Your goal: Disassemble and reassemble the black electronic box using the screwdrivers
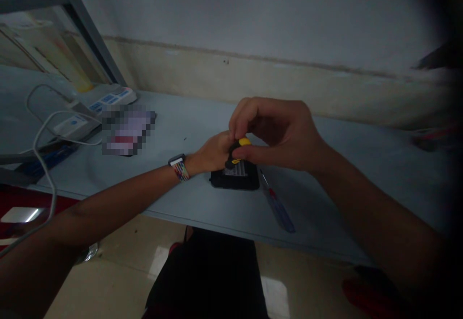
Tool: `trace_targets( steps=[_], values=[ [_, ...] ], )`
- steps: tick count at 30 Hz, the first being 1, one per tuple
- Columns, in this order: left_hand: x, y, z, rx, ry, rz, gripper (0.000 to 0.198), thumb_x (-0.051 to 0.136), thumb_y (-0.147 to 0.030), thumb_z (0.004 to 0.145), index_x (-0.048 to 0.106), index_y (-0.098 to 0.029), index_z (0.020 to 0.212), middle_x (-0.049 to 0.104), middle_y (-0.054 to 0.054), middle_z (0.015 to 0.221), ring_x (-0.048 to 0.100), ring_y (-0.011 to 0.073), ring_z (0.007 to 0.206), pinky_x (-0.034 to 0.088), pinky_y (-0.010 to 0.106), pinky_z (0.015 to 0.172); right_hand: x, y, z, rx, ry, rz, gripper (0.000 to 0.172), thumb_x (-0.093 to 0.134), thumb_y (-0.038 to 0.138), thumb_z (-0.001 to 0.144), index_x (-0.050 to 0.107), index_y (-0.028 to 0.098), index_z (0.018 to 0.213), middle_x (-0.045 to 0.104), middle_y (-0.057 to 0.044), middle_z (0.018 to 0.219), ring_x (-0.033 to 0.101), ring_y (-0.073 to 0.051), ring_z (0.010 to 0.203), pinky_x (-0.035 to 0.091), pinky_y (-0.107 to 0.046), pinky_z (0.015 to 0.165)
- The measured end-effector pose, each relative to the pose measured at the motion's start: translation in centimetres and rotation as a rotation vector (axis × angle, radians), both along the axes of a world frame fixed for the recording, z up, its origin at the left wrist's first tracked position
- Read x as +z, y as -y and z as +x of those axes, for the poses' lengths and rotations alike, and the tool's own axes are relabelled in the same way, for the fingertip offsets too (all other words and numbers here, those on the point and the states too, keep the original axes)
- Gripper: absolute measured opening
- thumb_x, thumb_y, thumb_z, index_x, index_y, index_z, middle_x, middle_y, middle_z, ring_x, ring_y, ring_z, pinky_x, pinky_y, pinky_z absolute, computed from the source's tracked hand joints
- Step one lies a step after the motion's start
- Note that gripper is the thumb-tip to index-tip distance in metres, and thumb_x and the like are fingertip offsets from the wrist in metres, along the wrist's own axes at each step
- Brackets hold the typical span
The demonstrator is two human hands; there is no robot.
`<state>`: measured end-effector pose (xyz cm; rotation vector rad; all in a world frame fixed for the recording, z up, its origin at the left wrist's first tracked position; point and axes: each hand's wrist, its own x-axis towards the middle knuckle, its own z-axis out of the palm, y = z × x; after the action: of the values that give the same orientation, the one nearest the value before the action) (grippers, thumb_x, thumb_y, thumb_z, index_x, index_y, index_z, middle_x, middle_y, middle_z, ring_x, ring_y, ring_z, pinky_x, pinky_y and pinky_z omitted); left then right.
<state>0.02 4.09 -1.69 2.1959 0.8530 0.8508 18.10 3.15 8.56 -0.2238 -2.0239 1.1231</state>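
Note:
My right hand pinches a short black and yellow tool handle, held above a black flat device with a printed label. The handle's lower end is hard to make out. My left hand, with a watch on its wrist, lies at the device's left side; its fingers are hidden behind the handle and my right hand. Just right of the device rests a screwdriver with a clear handle and a red collar, its shaft pointing toward the device.
Left of my hands lies a phone, its screen blurred. Beyond it are a white power strip and a looping white cable. A wall rises behind the blue table. A metal frame stands at the left.

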Motion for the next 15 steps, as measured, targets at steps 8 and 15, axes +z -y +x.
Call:
trace_targets(
  steps=[8,15],
  values=[
    [-0.1,-0.3,0.2,-0.027,0.051,0.04,0.036,0.066,-0.05,0.103,0.073,-0.019,0.117,0.079,0.012,0.111,0.076,0.0283,0.111,0.066,0.041,0.093,1.2,-0.4,1.1,0.114,0.105,0.072,0.018,0.093,0.028,0.092,0.084,0.018,0.104,0.082,-0.006,0.103,0.074,-0.015,0.088,0.059,-0.028,0.078],
    [-1.0,-0.7,0.2,-0.02,0.055,0.015,0.038,0.066,-0.049,0.103,0.072,-0.017,0.122,0.08,0.013,0.115,0.077,0.0278,0.114,0.067,0.042,0.097,1.8,0.1,1.2,0.13,0.262,0.077,0.021,0.077,0.038,0.105,0.082,0.018,0.104,0.082,-0.009,0.11,0.076,-0.017,0.1,0.059,-0.026,0.085]
  ],
)
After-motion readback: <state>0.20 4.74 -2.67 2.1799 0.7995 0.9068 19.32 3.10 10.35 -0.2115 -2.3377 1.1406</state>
